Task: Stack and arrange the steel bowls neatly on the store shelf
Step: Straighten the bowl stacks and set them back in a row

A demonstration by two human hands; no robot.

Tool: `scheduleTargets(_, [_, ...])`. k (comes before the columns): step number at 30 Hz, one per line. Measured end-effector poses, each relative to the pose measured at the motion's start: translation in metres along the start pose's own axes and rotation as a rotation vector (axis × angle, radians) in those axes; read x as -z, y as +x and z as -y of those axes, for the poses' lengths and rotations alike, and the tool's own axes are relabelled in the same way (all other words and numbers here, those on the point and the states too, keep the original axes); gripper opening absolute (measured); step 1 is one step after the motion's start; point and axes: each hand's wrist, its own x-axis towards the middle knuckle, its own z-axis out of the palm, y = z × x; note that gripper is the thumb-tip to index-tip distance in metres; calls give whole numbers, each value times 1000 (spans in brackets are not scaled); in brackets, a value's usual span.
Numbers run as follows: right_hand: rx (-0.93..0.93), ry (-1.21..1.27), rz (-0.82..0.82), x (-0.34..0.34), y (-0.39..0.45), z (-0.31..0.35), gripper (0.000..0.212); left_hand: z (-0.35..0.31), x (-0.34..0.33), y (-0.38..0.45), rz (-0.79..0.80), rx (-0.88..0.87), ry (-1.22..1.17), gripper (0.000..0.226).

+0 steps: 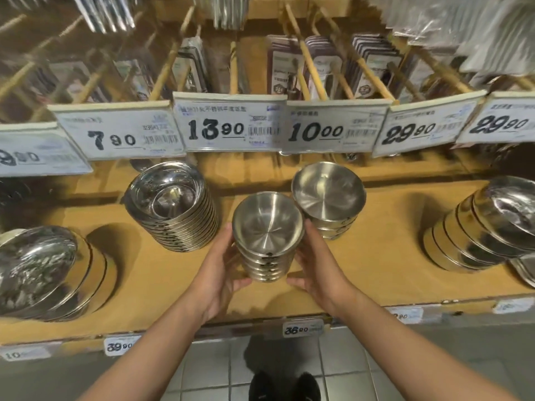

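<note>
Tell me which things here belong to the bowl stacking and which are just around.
Job: brushed bowl stack between left hand and right hand; second brushed stack; shiny bowl stack; wooden shelf.

Around: price tags; hanging packaged utensils; tiled floor.

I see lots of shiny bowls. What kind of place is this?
Most likely a shop's kitchenware aisle: white price tags line a wooden shelf holding stacked round steel bowls.
</note>
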Motion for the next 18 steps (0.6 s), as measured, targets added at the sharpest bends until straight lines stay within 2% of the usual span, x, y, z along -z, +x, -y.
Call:
scheduleTargets(7, [38, 61, -43, 1, 0, -6, 68, 6, 0, 5, 43, -10, 2, 48])
scheduleTargets(10, [53, 53, -63, 7, -6, -7, 61, 11, -5, 4, 61, -3, 31, 39])
scheduleTargets(14, [50, 47, -87, 27, -18, -9, 54, 22, -25, 4, 87, 10, 61, 42])
scheduleTargets(18, [71, 32, -119, 61, -37, -8, 70, 37, -57, 5, 132, 8, 94, 52])
